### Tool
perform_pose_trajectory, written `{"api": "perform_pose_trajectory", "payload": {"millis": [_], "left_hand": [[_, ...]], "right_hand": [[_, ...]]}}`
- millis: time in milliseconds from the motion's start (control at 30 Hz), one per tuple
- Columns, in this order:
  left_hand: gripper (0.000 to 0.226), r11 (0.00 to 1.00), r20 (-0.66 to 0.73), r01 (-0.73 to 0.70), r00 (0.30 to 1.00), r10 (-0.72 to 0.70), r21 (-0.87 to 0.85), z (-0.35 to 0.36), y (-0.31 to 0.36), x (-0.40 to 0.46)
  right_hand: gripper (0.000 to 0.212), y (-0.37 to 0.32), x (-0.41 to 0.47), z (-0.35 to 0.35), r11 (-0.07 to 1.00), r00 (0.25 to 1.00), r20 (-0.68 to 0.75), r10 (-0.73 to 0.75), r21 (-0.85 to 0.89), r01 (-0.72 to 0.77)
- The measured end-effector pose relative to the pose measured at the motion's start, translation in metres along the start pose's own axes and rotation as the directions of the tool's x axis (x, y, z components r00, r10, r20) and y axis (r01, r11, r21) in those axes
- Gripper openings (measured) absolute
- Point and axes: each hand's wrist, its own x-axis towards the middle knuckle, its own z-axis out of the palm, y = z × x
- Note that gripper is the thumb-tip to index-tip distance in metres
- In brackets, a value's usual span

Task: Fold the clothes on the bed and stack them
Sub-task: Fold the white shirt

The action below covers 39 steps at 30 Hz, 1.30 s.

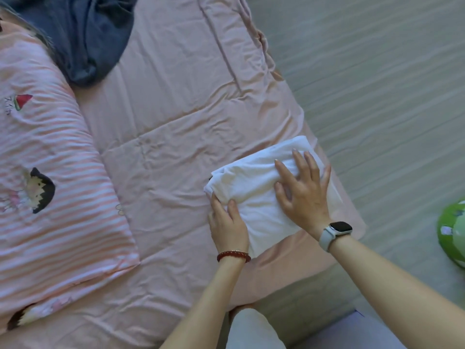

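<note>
Lying near the pink bed sheet's [176, 122] right edge, the folded white garment [254, 187] is pinched by the left hand [227, 222] and pressed flat by the open-fingered right hand [304, 190]; bare sheet lies leftward.

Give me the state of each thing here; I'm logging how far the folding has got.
White garment: folded, lying near the bed's edge.
Blue garment: unfolded, crumpled at the far end.
Left hand: grips the white garment's near corner.
Right hand: fingers spread, pressing flat on the white garment.
Striped quilt: bunched along the bed's side.
Pink sheet: spread out, wrinkled.
</note>
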Motion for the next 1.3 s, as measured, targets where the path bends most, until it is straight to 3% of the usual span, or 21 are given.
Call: {"api": "perform_pose_trajectory", "payload": {"millis": [133, 267, 367, 433, 500, 567, 600, 733, 1000, 1167, 1300], "left_hand": [[0.053, 0.953, 0.003, -0.032, 0.999, 0.034, -0.301, 0.013, 0.003, -0.004], [0.057, 0.941, 0.039, -0.046, 0.997, 0.062, -0.335, 0.020, -0.005, 0.002], [0.064, 0.984, 0.043, 0.036, 0.999, -0.029, -0.176, 0.016, -0.019, 0.017], [0.060, 0.997, -0.158, 0.032, 0.987, -0.019, 0.077, 0.007, -0.016, 0.018], [0.060, 0.917, -0.279, -0.222, 0.905, 0.321, 0.332, 0.002, -0.004, 0.012], [0.055, 0.694, -0.108, -0.498, 0.768, 0.631, 0.520, 0.013, 0.000, 0.005], [0.055, 0.620, -0.013, -0.543, 0.746, 0.666, 0.566, 0.022, -0.001, 0.004], [0.062, 0.644, 0.095, -0.441, 0.862, 0.498, 0.625, 0.053, -0.029, 0.018], [0.074, 0.690, 0.096, -0.418, 0.886, 0.454, 0.591, 0.089, -0.071, 0.033], [0.077, 0.697, 0.099, -0.402, 0.896, 0.432, 0.594, 0.084, -0.078, 0.041], [0.072, 0.665, 0.126, -0.394, 0.901, 0.414, 0.635, 0.069, -0.056, 0.040]], "right_hand": [[0.048, 0.009, 0.010, -0.003, 0.984, 0.985, -0.056, 0.161, 0.087, -0.156], [0.041, 0.019, 0.013, -0.003, 0.992, 0.986, -0.133, 0.101, 0.093, -0.089], [0.039, 0.021, 0.015, 0.004, 0.999, 0.994, -0.109, 0.016, 0.033, -0.013], [0.041, 0.014, 0.013, 0.013, 1.000, 0.998, -0.058, -0.013, -0.004, 0.013], [0.043, 0.008, 0.013, 0.018, 0.998, 0.999, -0.011, -0.034, -0.049, 0.034], [0.044, 0.010, 0.014, 0.021, 0.997, 0.999, 0.018, -0.037, -0.061, 0.038], [0.045, 0.014, 0.014, 0.022, 0.998, 0.999, 0.024, -0.033, -0.054, 0.034], [0.044, 0.034, 0.010, 0.033, 0.998, 0.998, 0.045, -0.054, 0.012, 0.054], [0.041, 0.061, 0.007, 0.080, 0.975, 0.987, 0.000, -0.161, 0.158, 0.159], [0.043, 0.049, 0.008, 0.080, 0.986, 0.985, 0.098, -0.145, 0.098, 0.136], [0.047, 0.034, 0.011, 0.049, 0.999, 0.978, 0.205, -0.045, 0.029, 0.040]]}}
